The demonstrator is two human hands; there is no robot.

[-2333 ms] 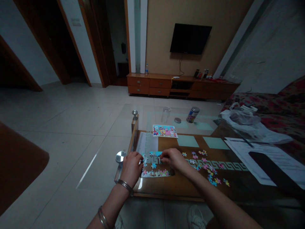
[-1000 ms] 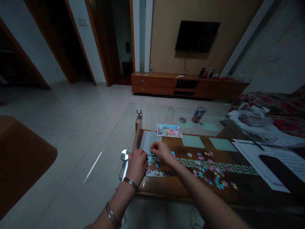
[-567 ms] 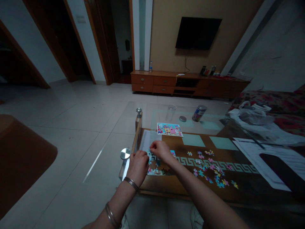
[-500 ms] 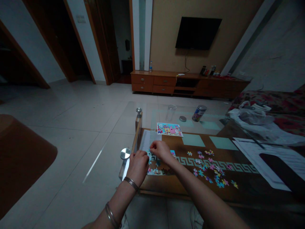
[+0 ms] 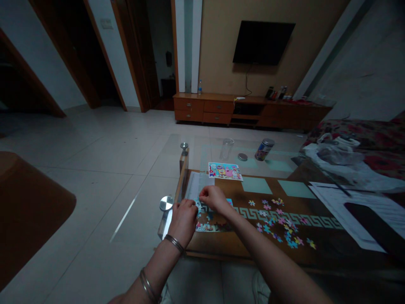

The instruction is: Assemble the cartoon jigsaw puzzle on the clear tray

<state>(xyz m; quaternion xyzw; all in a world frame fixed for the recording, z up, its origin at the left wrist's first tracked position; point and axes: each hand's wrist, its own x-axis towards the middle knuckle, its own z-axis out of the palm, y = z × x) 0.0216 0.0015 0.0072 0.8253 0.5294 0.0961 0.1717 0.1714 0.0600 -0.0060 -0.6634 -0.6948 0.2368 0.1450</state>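
My left hand point(image 5: 183, 217) rests on the left edge of a partly assembled jigsaw puzzle point(image 5: 207, 227) at the near left corner of a glass-topped table point(image 5: 253, 166). My right hand point(image 5: 213, 197) is curled over the puzzle's upper part, fingertips pinched together on what looks like a small piece; the piece itself is hidden. Several loose coloured pieces point(image 5: 281, 223) lie scattered to the right. A colourful reference picture point(image 5: 225, 171) lies farther back.
A clear glass point(image 5: 226, 147), a round lid point(image 5: 242, 157) and a printed can point(image 5: 264, 149) stand at the table's far side. Papers point(image 5: 348, 202) and a plastic bag point(image 5: 338, 158) lie at right. A TV cabinet point(image 5: 247, 112) lines the far wall; tiled floor spreads left.
My right hand moved from the puzzle's right side up and left to its upper edge, close to the left hand. In the last half second both hands stay almost still.
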